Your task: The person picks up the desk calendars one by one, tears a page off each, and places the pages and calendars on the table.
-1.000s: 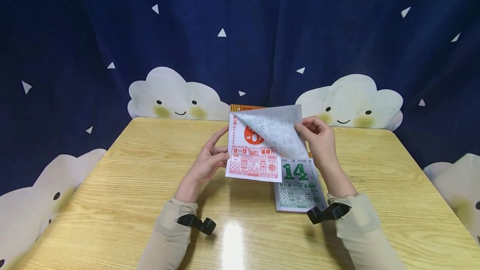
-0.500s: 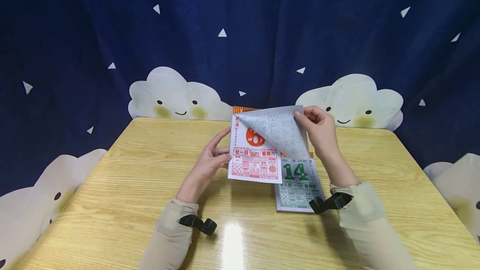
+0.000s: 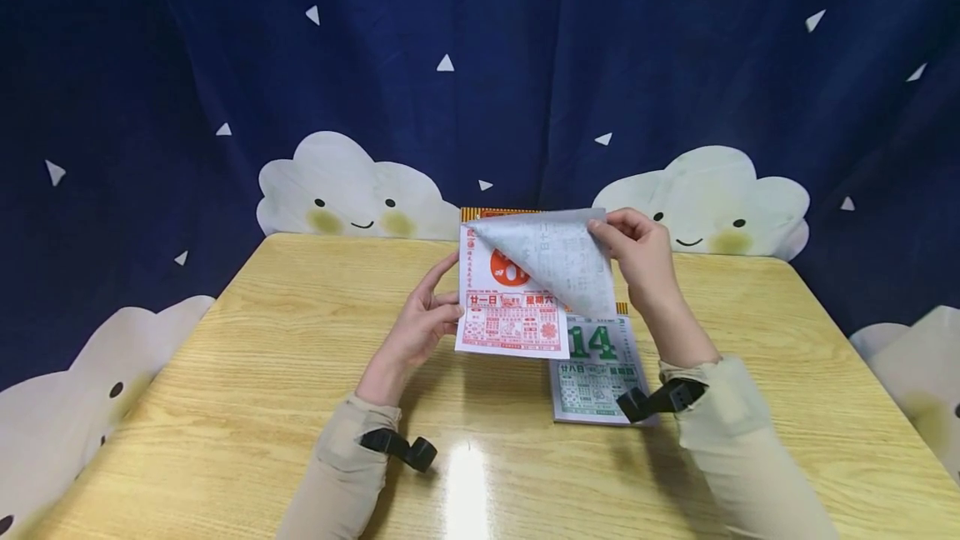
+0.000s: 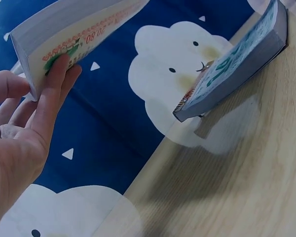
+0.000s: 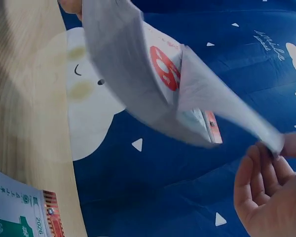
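Observation:
My left hand [image 3: 416, 327] holds a tear-off calendar [image 3: 498, 327] with red print by its left edge, above the table. In the left wrist view, the thumb is at the front edge and fingers lie against the back of the calendar [image 4: 84, 42]. My right hand [image 3: 648, 261] pinches the corner of the top sheet [image 3: 566, 261]. That sheet is folded diagonally back, its pale reverse showing and partly covering a red number; in the right wrist view, the sheet [image 5: 212, 91] stretches from the pad to the fingertips.
A second tear-off calendar [image 3: 600, 382] with a green 14 lies on the wooden table [image 3: 247, 407], below and right of the held one, which overlaps its upper left. Behind the table hangs a dark blue curtain [image 3: 495, 48] with clouds and white triangles.
The held calendar has shifted and tilted slightly. My right hand has risen a little, still pinching the folded sheet. The green calendar stays in place.

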Tool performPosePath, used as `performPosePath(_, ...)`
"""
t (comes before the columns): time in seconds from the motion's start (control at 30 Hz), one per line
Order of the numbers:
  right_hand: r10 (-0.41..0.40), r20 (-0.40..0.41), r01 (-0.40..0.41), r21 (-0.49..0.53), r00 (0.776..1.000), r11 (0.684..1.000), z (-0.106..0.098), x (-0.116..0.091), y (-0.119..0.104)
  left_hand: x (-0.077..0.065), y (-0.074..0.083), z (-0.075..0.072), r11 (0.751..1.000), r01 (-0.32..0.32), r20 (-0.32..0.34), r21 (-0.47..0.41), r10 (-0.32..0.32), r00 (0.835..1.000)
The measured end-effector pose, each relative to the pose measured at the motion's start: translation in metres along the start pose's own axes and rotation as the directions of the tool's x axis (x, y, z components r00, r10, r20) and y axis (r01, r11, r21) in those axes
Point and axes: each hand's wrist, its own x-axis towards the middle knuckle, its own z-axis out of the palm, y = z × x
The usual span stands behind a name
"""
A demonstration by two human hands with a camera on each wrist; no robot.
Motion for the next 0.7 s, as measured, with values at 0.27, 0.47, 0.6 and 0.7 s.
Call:
performPosePath(0.27, -0.011, -0.051, 0.015, 0.086, 0.999, 0.996, -0.006, 0.004, -0.005, -0.001, 0.003, -0.009, 0.998, -0.043, -0.020, -0.050, 0.042, 0.999)
performPosePath(0.47, 0.000, -0.040, 0.005, 0.107, 0.999, 0.994, -0.010, 0.003, -0.006, -0.001, 0.004, -0.011, 1.000, -0.020, -0.027, -0.020, 0.019, 0.999)
performPosePath(0.6, -0.008, -0.013, 0.010, 0.115, 1.000, 0.993, -0.012, 0.004, -0.006, -0.002, 0.004, -0.011, 1.000, -0.019, -0.042, -0.014, 0.019, 0.999)
performPosePath(0.7, -0.017, -0.005, 0.017, 0.130, 1.000, 0.991, -0.014, 0.006, -0.008, -0.002, 0.004, -0.011, 1.000, -0.015, -0.040, -0.018, 0.014, 0.999)
